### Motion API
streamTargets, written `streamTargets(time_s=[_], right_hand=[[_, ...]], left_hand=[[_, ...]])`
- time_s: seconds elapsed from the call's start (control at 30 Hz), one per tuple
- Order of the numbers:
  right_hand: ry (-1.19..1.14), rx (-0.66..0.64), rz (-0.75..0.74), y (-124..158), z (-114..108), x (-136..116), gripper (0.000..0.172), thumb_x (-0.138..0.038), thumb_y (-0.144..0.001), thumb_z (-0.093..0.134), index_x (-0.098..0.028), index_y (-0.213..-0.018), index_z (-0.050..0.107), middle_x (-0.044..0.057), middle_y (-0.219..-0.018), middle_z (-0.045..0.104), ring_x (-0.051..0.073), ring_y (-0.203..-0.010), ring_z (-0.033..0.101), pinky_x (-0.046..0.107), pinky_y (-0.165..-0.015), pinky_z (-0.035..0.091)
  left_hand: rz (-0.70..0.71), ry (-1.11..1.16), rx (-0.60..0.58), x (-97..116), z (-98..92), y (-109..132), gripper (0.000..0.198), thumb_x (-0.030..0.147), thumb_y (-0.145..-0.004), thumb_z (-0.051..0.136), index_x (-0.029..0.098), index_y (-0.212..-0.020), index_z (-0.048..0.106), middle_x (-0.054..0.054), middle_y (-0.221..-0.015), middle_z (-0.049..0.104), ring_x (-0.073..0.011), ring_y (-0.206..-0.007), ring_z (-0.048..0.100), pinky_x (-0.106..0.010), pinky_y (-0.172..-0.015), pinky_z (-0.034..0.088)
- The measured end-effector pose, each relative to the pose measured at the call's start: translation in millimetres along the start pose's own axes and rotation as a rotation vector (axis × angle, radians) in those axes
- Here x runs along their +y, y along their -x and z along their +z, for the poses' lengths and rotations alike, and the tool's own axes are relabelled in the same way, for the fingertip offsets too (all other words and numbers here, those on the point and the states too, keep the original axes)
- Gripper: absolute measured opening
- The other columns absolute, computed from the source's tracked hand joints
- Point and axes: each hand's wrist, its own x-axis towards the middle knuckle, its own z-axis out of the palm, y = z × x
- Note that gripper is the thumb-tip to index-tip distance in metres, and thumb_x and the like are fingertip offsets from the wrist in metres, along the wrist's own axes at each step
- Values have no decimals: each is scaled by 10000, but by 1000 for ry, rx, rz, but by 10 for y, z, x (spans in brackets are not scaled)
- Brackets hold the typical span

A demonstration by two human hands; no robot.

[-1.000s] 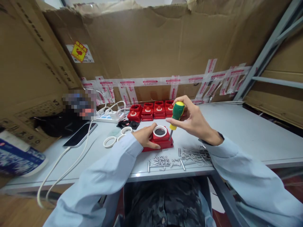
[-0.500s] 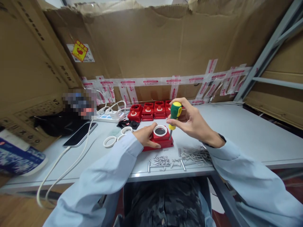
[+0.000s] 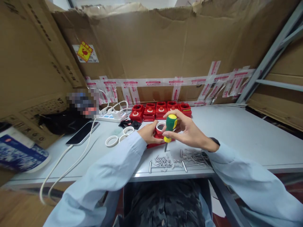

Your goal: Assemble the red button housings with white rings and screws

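My right hand grips a green and yellow screwdriver, its shaft pointing down just in front of a red housing. The screwdriver's tip is close to a small screw lying on the table. Around the left side of the red housing, my left hand is closed. A white ring sits on top of the housing, partly hidden by the right hand and the screwdriver. Nearer the table's front edge lies a pile of small screws.
Several red housings stand in a row at the back. White rings, a phone, a power strip and cables lie left. Metal pieces are heaped at the right front. Cardboard walls the rear.
My right hand has moved the screwdriver toward me and slightly left, from the housing's right corner down to the loose screw. My left hand still holds the housing.
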Motion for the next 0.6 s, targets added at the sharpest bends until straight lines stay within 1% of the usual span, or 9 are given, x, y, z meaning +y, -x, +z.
streamTargets(time_s=[0.07,0.17,0.27,0.37,0.43,0.5,0.6], right_hand=[[27,-4,3,-3,39,55,471,-303,-725,720,-247,-1111,456,27,-942,628,163,-789,642,294,-636,555],[59,4,2,-10,51,97,459,-301,-735,708,-247,-1114,455,30,-964,617,168,-828,633,300,-668,549],[82,10,8,-14,43,96,441,-314,-740,700,-246,-1105,461,21,-931,609,158,-789,626,295,-646,543],[54,27,2,-14,25,66,435,-316,-736,704,-251,-1094,466,3,-878,608,147,-744,624,282,-613,540],[24,42,-6,-13,1,38,445,-312,-729,713,-255,-1094,465,-6,-852,612,146,-736,629,274,-604,541],[19,60,-7,-13,-31,11,457,-314,-721,724,-254,-1093,465,-6,-848,618,148,-741,636,273,-610,543],[31,91,-6,-16,-83,-18,459,-343,-716,729,-249,-1082,469,3,-853,625,157,-753,649,277,-619,547]], left_hand=[[9,32,9,4,2,4,655,476,-577,734,199,-1103,459,-53,-925,659,-255,-823,637,-340,-716,467],[2,13,8,12,5,10,664,461,-581,732,196,-1123,456,-46,-899,656,-243,-797,635,-332,-704,466],[1,-20,7,9,10,14,670,449,-593,724,191,-1145,446,-46,-892,650,-241,-781,631,-331,-687,465],[5,-20,-3,8,11,10,687,474,-599,725,188,-1156,442,-62,-925,652,-253,-808,634,-343,-703,469],[23,-16,-11,15,1,6,707,510,-607,721,182,-1165,437,-86,-978,647,-266,-854,632,-359,-736,473],[59,-13,-14,21,-25,11,752,532,-620,714,169,-1205,412,-125,-1082,621,-287,-946,615,-387,-798,469],[68,-5,-11,2,-106,67,847,533,-633,711,159,-1299,343,-178,-1269,523,-312,-1119,544,-429,-922,429]])
